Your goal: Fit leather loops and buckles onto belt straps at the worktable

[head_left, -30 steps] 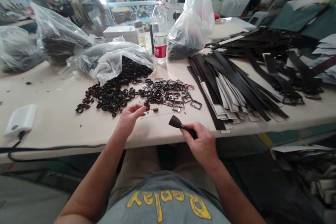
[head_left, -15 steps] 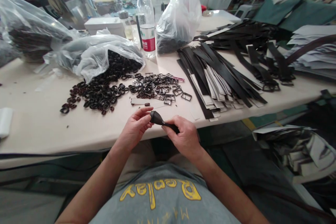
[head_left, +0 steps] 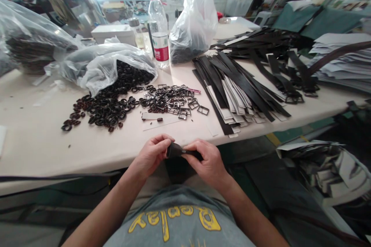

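My left hand (head_left: 152, 155) and my right hand (head_left: 207, 162) meet at the table's front edge, both closed on the end of a dark belt strap (head_left: 177, 150). The left fingers pinch the strap's tip; a small dark loop may sit there, though I cannot make it out. Beyond the hands lie a heap of dark oval loops (head_left: 107, 104) spilling from a clear bag (head_left: 98, 63) and a pile of metal buckles (head_left: 174, 100). A fan of black belt straps (head_left: 237, 88) lies to the right.
A water bottle (head_left: 158, 31), a small jar (head_left: 136, 32) and a white bag (head_left: 195, 23) stand at the back. More bagged parts (head_left: 26, 42) sit far left. Papers (head_left: 342, 58) are stacked far right. A cable (head_left: 58, 177) runs along the front edge.
My left hand left the loops and came to the strap end held by my right hand; both hands then drew back to the table edge. The view shifted right.
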Demonstrator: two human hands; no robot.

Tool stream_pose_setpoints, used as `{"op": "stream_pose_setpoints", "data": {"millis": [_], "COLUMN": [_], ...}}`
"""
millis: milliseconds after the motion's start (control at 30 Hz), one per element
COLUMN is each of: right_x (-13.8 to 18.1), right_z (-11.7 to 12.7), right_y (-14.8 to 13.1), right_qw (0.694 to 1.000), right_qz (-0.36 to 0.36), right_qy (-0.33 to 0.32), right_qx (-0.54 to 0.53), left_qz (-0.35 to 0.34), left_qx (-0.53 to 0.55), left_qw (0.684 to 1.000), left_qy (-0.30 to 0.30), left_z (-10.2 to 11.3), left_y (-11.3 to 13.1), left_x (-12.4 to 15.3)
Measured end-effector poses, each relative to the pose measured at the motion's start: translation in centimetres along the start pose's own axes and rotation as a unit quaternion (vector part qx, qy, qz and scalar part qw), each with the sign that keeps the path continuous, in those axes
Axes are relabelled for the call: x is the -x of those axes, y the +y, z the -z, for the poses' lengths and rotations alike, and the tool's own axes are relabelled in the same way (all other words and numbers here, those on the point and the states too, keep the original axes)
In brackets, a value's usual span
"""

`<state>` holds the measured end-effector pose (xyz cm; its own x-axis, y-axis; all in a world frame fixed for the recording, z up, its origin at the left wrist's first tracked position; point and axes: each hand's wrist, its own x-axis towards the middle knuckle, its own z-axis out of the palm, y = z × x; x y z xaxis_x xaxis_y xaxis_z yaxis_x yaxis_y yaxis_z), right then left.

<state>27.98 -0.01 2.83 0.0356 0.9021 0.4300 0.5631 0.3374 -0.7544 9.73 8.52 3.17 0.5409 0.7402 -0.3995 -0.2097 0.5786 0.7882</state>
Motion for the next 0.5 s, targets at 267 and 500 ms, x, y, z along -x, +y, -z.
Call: {"op": "stream_pose_setpoints", "data": {"millis": [267,500], "right_x": [0.4,-0.2], "right_z": [-1.8,-0.2], "right_y": [-0.3,-0.6], "right_qw": [0.991,0.985], "right_qz": [0.022,-0.097], "right_qy": [0.057,-0.092], "right_qx": [0.119,-0.113], "left_qz": [-0.066,-0.178], "left_qx": [-0.076,-0.249], "left_qw": [0.994,0.947], "left_qy": [0.029,-0.097], "left_z": [-0.9,-0.9], "left_y": [-2.6,-1.8], "left_x": [0.2,0.6]}}
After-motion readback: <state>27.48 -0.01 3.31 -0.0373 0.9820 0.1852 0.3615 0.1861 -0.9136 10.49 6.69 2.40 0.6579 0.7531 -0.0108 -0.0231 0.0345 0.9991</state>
